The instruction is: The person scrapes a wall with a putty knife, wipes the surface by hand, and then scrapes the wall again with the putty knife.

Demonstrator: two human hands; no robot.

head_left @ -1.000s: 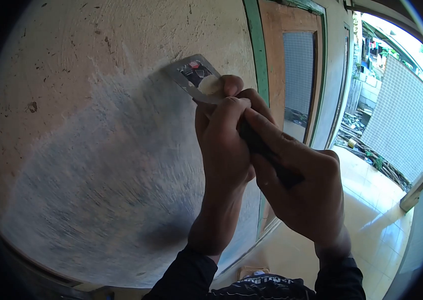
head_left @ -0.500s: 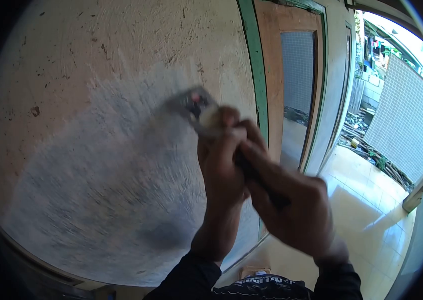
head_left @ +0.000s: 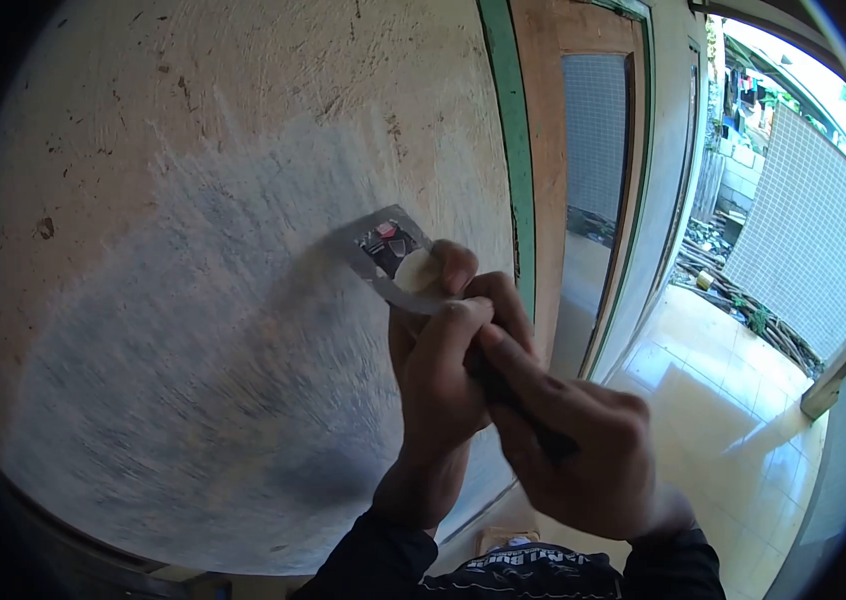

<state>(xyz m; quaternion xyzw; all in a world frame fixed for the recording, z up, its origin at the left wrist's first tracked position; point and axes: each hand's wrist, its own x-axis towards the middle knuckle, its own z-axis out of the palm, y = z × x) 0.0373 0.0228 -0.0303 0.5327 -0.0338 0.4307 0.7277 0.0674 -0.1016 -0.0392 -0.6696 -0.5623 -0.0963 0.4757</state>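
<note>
A wide metal-bladed scraper (head_left: pixel 396 222) with a printed label leans up and left over the wall, and a pale round patch shows near the base of its blade. My left hand (head_left: pixel 438 375) is closed around the tool just below the blade, one fingertip at the blade's right edge. Lower right, my right hand (head_left: pixel 583 450) wraps the dark handle (head_left: pixel 555 440), its thumb pointing toward my left hand. Both hands are close together. Behind the blade, the wall (head_left: pixel 193 330) carries a broad grey-white, streaky patch; my palms hide part of the handle.
Above the patch, bare cream wall (head_left: pixel 273 60) has chips and pits. A green door frame (head_left: pixel 513 140) and wooden door (head_left: pixel 543 110) with a glass panel stand right of it. Shiny floor tiles (head_left: pixel 713 400) lead to a doorway with a mesh screen (head_left: pixel 803 240) and rubble outside.
Both hands and the scraper have shifted slightly downward in view, and the blade now appears sharper, less blurred. The grip of both hands looks the same.
</note>
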